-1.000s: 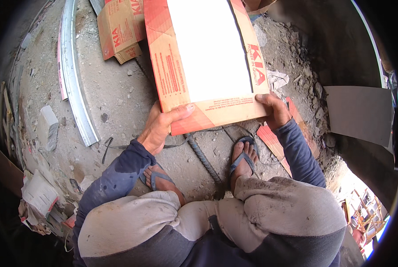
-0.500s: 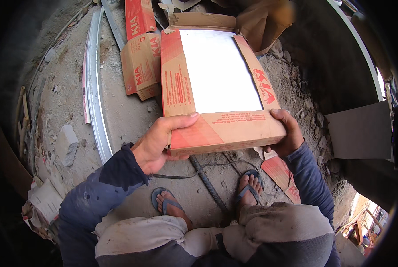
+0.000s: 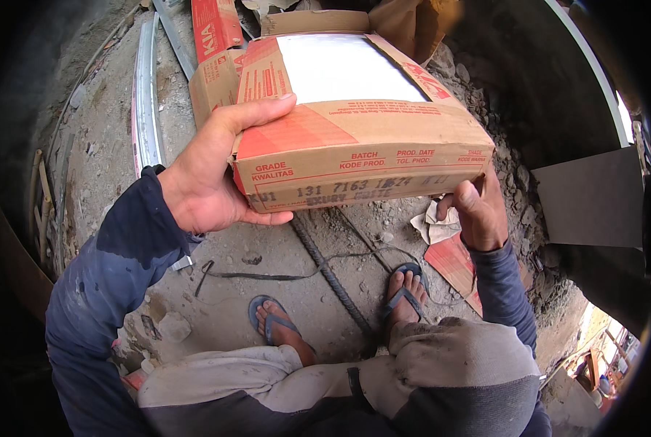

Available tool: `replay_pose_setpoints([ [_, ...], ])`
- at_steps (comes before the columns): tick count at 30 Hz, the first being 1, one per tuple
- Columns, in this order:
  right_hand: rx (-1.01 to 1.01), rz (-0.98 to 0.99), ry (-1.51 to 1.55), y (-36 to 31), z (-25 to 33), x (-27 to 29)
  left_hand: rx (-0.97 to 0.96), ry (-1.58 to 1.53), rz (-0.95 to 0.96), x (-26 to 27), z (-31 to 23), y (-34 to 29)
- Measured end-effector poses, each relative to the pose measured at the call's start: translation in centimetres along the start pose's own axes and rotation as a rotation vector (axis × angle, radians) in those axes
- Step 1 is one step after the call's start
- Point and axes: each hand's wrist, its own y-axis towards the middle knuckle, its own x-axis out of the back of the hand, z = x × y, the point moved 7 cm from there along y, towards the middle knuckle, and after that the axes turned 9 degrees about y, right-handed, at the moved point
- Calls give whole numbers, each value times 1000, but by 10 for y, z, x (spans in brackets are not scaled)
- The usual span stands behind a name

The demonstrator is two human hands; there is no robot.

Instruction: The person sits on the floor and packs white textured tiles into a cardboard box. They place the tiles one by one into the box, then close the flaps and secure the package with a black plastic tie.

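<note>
A flat brown and red cardboard box (image 3: 384, 131) is held up before me, its near printed side facing me. Through its open top frame shows a flat, glossy white panel (image 3: 347, 67). My left hand (image 3: 212, 164) grips the near left corner, thumb on top and fingers underneath. At the near right corner my right hand (image 3: 478, 207) supports the box, its fingers partly hidden beneath and behind it. The far end of the box is next to other cardboard, and whether they touch I cannot tell.
Torn cardboard boxes (image 3: 215, 76) lie at the far left, beside long metal strips (image 3: 148, 98). A ribbed steel bar (image 3: 329, 273) and a dark cord (image 3: 267, 276) cross the ground near my feet. Rubble (image 3: 518, 197) lines the right side, next to a grey board (image 3: 591, 200).
The near end of the box has risen and tipped so its side faces me. My left hand has moved up and left; my right hand has shifted slightly along the lower right corner.
</note>
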Motion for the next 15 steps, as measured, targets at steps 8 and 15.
replay_pose_setpoints([
  [8, 533, -277, -68, -12, -10, -15, 26, 5, -30, -11, 0, -4],
  [15, 777, -460, -679, -23, -6, -25, 40, -3, -8, -8, -7, -5],
])
